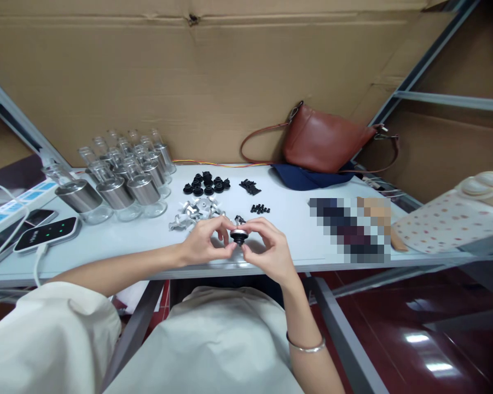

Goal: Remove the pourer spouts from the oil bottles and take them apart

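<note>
Between both hands, over the front edge of the table, is a black-and-silver bottle stopper [239, 235] with a metal rim and a dark ribbed lower part. My left hand [212, 238] pinches it from the left with thumb and fingers. From the right, my right hand [271, 246] grips the same piece in a similar pinch. Just behind the hands lie a heap of silver metal spout parts [197, 210] and a small group of tiny black caps [260, 209]. Farther back are several black ribbed stoppers [207, 184] and a little pile of flat black pieces [250, 187].
Several glass bottles with steel sleeves [119, 191] stand at the back left. A power strip [20, 205] and a white-rimmed device with a cable [47, 235] lie at left. Rightward are a brown bag [326, 139], a navy cap [303, 178] and a spotted white container [451, 219].
</note>
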Motion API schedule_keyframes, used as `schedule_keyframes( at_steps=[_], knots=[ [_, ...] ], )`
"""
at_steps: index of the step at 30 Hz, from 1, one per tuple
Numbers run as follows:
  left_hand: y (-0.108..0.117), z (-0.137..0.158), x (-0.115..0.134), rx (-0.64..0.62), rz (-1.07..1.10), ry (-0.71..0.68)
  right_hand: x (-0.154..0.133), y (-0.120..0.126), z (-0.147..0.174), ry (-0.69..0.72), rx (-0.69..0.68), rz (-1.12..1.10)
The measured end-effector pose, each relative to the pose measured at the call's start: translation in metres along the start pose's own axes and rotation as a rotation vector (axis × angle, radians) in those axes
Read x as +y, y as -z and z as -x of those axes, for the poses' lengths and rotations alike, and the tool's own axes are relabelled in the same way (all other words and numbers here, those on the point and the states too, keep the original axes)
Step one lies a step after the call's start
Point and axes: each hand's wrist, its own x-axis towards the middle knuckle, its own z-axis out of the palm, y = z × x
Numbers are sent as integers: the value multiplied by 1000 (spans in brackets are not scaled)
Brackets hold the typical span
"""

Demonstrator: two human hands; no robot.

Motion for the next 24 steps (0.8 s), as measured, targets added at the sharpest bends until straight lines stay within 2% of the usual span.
schedule_keyframes(
  at_steps=[6, 12, 17, 24],
  knots=[
    [-3, -1, -1, 8, 20, -29, 3, -1, 0, 1, 6, 9],
    [0, -2, 2, 41, -103, -97, 8, 0, 3, -55, -4, -60],
    [2, -1, 4, 8, -125, -125, 7, 0, 4, -69, 19, -101],
    [2, -2, 4, -1, -98, -49, 10, -1, 5, -103, 50, -201]
  ],
)
